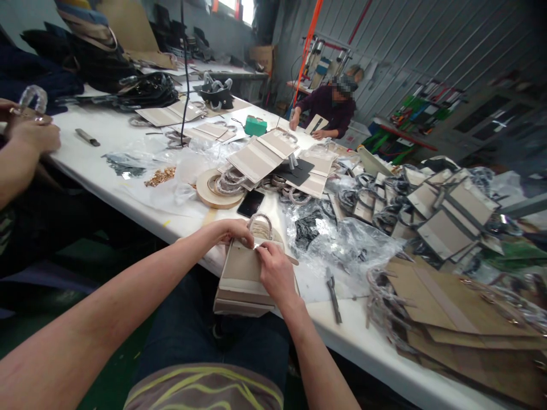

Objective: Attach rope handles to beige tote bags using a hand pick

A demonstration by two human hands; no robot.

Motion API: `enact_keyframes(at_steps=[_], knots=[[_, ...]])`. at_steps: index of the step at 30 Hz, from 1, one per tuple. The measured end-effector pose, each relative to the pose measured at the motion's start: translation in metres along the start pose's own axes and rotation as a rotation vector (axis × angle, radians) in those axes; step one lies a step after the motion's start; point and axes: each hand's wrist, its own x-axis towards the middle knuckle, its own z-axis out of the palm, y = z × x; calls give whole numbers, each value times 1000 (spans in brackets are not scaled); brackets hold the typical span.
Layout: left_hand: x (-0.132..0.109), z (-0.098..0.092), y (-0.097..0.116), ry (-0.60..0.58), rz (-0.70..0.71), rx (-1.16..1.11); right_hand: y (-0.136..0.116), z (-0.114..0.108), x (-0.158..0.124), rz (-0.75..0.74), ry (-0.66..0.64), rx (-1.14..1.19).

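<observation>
A beige bag panel (243, 273) with a plastic-wrapped loop handle (260, 223) rests at the table's front edge, partly over my lap. My left hand (240, 232) pinches the panel's top edge beside the handle's left foot. From the right, my right hand (273, 265) closes its fingers on the same top edge, at a small shiny metal piece (256, 246). The two hands are close together, and their fingertips partly hide the metal piece. Behind the handle lies a black phone (250, 203), next to a roll of tape (213, 191).
Beige panels (256, 159) are heaped mid-table. Gold metal pieces (160, 177) lie left, a dark tool (333, 296) right. Brown panels (453, 296) are stacked at the right front. A person (333, 105) works across the table; another person's hands (32, 134) show at far left.
</observation>
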Motion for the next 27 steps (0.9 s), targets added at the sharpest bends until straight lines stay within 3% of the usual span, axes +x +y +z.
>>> enact_keyframes(at_steps=[3, 5, 7, 10, 13, 18, 21, 24, 27], knots=[[0, 0, 0, 19, 16, 40, 5, -11, -15, -3, 23, 172], [1, -2, -2, 27, 40, 73, 18, -27, -34, 58, 108, 264], [3, -4, -4, 23, 67, 103, 39, -47, -59, 221, 262, 221], [6, -5, -5, -5, 95, 118, 79, -78, -96, 624, 406, -91], [3, -3, -3, -30, 97, 75, 117, -95, -114, 900, 279, -301], [-7, -1, 0, 19, 95, 97, 145, -84, -96, 869, -20, -330], [-10, -3, -3, 12, 109, 102, 145, -76, -87, 893, -24, -352], [-9, -6, -9, -10, 135, 70, 138, -80, -95, 935, 173, -185], [-6, -8, -15, -38, 155, 45, 121, -99, -108, 949, 627, 167]])
